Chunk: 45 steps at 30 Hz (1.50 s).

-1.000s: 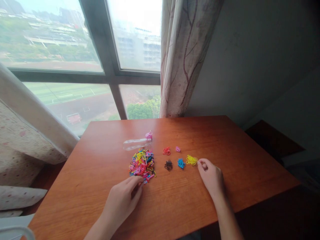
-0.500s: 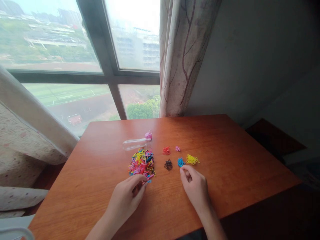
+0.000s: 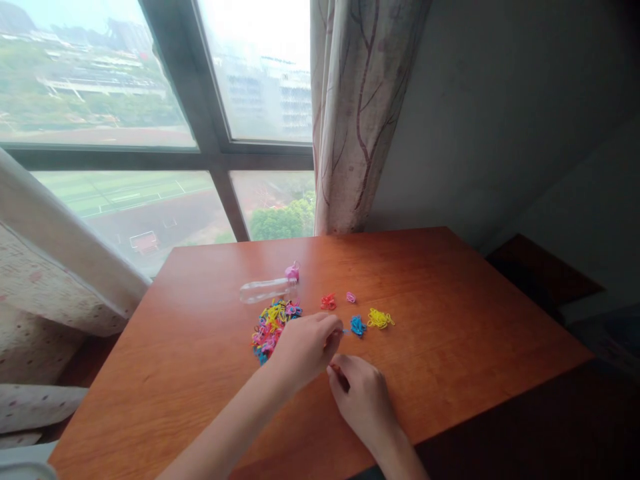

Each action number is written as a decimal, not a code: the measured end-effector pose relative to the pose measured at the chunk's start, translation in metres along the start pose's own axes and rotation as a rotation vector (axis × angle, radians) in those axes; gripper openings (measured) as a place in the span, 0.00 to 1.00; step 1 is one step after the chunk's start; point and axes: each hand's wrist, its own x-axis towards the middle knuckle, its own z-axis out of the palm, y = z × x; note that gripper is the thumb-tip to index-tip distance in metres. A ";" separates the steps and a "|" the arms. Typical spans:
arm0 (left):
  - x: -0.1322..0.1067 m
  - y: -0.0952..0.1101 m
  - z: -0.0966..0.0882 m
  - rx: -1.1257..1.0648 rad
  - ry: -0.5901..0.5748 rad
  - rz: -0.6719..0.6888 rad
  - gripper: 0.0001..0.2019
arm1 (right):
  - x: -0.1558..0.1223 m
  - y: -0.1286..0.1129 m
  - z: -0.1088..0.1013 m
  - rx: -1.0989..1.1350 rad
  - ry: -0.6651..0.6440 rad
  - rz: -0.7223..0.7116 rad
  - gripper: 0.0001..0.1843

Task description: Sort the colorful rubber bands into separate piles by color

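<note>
My left hand [image 3: 311, 345] is closed in a pinch, with a small blue plastic loop [image 3: 345, 331] showing at its fingertips, just left of a little blue pile [image 3: 357, 326]. Below and to the right, my right hand [image 3: 361, 395] hovers low over the table with thumb and fingers pressed together; what they hold, if anything, I cannot make out. A mixed heap of coloured loops [image 3: 273, 323] lies partly behind my left hand. Small sorted piles sit beyond the hands: red [image 3: 328, 302], pink [image 3: 351, 297] and yellow [image 3: 381, 319]. The black pile is hidden by my left hand.
A clear plastic bottle [image 3: 265, 291] lies on its side behind the heap, with a pink cap [image 3: 293, 271] at its right end. The brown wooden table [image 3: 465, 313] stands against a window [image 3: 270, 73] with patterned curtains [image 3: 345, 133].
My left hand has moved right from the mixed heap to beside the blue pile, carrying a blue loop. My right hand has drawn back from the blue pile, down and left.
</note>
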 end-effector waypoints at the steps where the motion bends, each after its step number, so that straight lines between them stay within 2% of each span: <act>1: 0.009 0.003 0.002 0.015 -0.013 0.008 0.07 | 0.000 0.001 0.000 -0.004 -0.002 0.006 0.09; 6: 0.041 0.012 0.015 0.070 -0.078 0.041 0.05 | -0.001 0.004 0.004 -0.006 0.008 -0.004 0.08; 12: 0.045 0.010 0.019 0.108 -0.119 0.035 0.04 | -0.001 0.003 0.003 0.017 0.023 -0.012 0.09; 17: 0.020 0.000 0.003 0.118 -0.093 -0.006 0.07 | 0.000 0.001 0.000 0.027 0.005 -0.004 0.10; 20: -0.007 -0.012 -0.008 0.111 -0.066 -0.048 0.10 | 0.001 -0.001 -0.001 0.031 -0.004 0.003 0.09; 23: -0.039 -0.027 -0.015 0.055 0.023 -0.128 0.09 | 0.001 -0.003 -0.001 0.024 -0.022 0.013 0.09; 27: -0.078 -0.048 -0.013 0.016 0.165 -0.220 0.09 | 0.003 -0.005 -0.002 0.002 -0.031 0.025 0.09; 30: -0.097 -0.056 -0.006 -0.032 0.211 -0.243 0.09 | 0.006 -0.007 0.000 -0.017 -0.031 0.034 0.09; 37: -0.114 -0.060 0.012 -0.107 0.180 -0.296 0.09 | 0.015 -0.016 0.009 -0.063 -0.055 0.031 0.07; 45: -0.116 -0.056 0.018 -0.092 0.117 -0.291 0.10 | 0.031 -0.028 0.017 -0.121 -0.068 0.055 0.04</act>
